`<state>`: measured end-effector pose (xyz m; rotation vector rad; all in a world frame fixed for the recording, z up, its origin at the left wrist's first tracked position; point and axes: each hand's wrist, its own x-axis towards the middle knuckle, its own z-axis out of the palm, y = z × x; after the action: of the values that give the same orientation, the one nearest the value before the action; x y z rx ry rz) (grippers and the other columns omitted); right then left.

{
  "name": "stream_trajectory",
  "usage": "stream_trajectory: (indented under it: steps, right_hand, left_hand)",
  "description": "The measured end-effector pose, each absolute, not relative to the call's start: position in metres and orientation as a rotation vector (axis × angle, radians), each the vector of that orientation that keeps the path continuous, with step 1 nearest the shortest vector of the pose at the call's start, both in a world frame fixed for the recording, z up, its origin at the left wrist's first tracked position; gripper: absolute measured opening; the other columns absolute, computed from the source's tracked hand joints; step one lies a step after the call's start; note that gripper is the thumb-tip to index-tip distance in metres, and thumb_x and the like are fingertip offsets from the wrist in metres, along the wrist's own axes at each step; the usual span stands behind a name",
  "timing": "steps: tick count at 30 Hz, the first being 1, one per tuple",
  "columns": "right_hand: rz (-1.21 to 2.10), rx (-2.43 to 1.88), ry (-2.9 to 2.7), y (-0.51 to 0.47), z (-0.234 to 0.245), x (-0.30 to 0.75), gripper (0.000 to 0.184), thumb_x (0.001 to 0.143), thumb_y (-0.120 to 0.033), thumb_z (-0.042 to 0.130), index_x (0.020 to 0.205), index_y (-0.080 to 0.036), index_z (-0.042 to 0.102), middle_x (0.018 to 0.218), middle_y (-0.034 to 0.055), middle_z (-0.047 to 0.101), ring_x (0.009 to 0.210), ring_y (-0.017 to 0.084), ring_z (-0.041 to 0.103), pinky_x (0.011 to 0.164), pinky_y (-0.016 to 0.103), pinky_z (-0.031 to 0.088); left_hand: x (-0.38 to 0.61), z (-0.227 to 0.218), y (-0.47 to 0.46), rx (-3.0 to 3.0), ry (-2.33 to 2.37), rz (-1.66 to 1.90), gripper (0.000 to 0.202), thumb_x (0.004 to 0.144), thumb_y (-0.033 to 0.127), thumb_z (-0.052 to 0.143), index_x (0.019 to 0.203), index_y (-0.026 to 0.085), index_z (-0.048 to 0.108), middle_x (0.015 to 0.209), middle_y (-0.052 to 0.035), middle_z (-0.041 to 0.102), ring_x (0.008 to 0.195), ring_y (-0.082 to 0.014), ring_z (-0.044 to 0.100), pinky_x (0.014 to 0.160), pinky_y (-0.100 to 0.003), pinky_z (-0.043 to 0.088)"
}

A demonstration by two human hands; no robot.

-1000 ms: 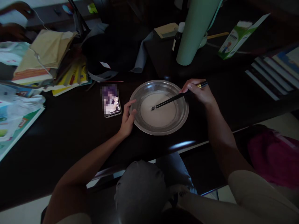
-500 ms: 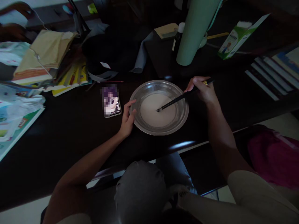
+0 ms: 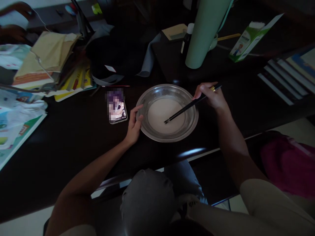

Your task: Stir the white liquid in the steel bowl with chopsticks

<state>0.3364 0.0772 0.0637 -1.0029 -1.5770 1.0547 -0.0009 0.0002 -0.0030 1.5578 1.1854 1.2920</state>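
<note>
Dark glossy table [image 3: 83,141], pale floor [image 3: 27,218]

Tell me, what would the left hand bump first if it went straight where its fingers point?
The left hand would likely meet the metal bowl first: its fingers look right at the bowl's edge, though one view makes contact hard to judge.

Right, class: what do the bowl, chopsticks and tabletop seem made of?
Bowl: shiny metal, probably stainless steel, by its bright grey reflections. Chopsticks: smooth black, gold-coloured trim; plastic or lacquered wood, unclear which. Tabletop: dark and glossy, perhaps varnished wood, given its bright glare.
</note>
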Motion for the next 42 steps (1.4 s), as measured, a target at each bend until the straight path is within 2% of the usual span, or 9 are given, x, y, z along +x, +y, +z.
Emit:
stream_trajectory:
  steps: [4,10,15,21,27,32,38,42]
  right_hand:
    - [1.038,-1.013,-1.638,0.0790,0.0623,0.3363,0.041,0.081,-0.064,0.068,0.065,-0.026,0.073,0.064,0.0017,0.070,0.068,0.019,0.070,0.071,0.038,0.056]
    - [1.030,-0.964,-1.545,0.0796,0.0623,0.3378,0.045,0.085,-0.060,0.065,0.058,-0.024,0.070,0.056,0.0015,0.065,0.055,0.017,0.064,0.061,0.036,0.052]
    - [1.071,-0.962,-1.652,0.0780,0.0641,0.3344,0.039,0.083,-0.059,0.068,0.066,-0.024,0.074,0.062,0.0015,0.068,0.065,0.017,0.068,0.067,0.034,0.053]
    - [1.016,-1.004,-1.534,0.0781,0.0644,0.3369,0.047,0.084,-0.062,0.065,0.058,-0.023,0.069,0.057,0.0020,0.065,0.058,0.017,0.066,0.065,0.036,0.053]
    - [1.041,-0.991,-1.656,0.0784,0.0643,0.3347,0.040,0.082,-0.061,0.068,0.065,-0.025,0.074,0.064,0.0015,0.070,0.068,0.019,0.070,0.070,0.036,0.056]
    - [0.978,-1.021,-1.527,0.0796,0.0635,0.3381,0.046,0.083,-0.063,0.065,0.057,-0.025,0.069,0.056,0.0028,0.066,0.058,0.019,0.066,0.063,0.038,0.055]
    - [1.072,-0.966,-1.653,0.0781,0.0644,0.3346,0.040,0.081,-0.060,0.070,0.064,-0.025,0.074,0.064,0.0030,0.069,0.064,0.018,0.068,0.068,0.036,0.054]
    - [1.007,-0.980,-1.522,0.0796,0.0627,0.3372,0.040,0.084,-0.056,0.068,0.061,-0.024,0.072,0.059,0.0023,0.066,0.059,0.018,0.065,0.065,0.036,0.052]
  left_hand:
    - [-0.0011,-0.0042,0.0000,1.544,1.184,1.287,0.045,0.096,0.055,0.054,0.133,0.031,0.055,0.138,-0.0065,0.055,0.130,-0.0254,0.052,0.117,-0.047,0.038]
    - [-0.0013,-0.0041,-0.0001,1.538,1.176,1.278,0.046,0.095,0.056,0.055,0.134,0.031,0.055,0.138,-0.0055,0.055,0.131,-0.0255,0.050,0.118,-0.046,0.036]
    - [-0.0015,-0.0043,0.0006,1.538,1.180,1.283,0.046,0.095,0.056,0.055,0.133,0.031,0.056,0.136,-0.0057,0.056,0.128,-0.0252,0.053,0.116,-0.046,0.038]
    - [-0.0011,-0.0017,0.0003,1.581,1.194,1.292,0.044,0.095,0.056,0.054,0.131,0.030,0.057,0.134,-0.0056,0.057,0.126,-0.0252,0.053,0.114,-0.046,0.040]
    - [-0.0014,-0.0033,0.0004,1.565,1.168,1.295,0.044,0.096,0.054,0.054,0.133,0.031,0.056,0.137,-0.0056,0.055,0.129,-0.0250,0.051,0.117,-0.046,0.037]
    - [-0.0009,-0.0042,0.0005,1.545,1.158,1.287,0.044,0.096,0.055,0.054,0.133,0.032,0.056,0.137,-0.0052,0.055,0.127,-0.0246,0.052,0.115,-0.046,0.039]
    - [-0.0011,-0.0042,0.0001,1.534,1.157,1.285,0.044,0.096,0.054,0.054,0.134,0.032,0.055,0.138,-0.0053,0.055,0.129,-0.0248,0.051,0.117,-0.047,0.037]
    - [-0.0014,-0.0021,-0.0002,1.565,1.175,1.283,0.044,0.096,0.055,0.054,0.133,0.031,0.056,0.138,-0.0061,0.055,0.129,-0.0251,0.052,0.116,-0.047,0.038]
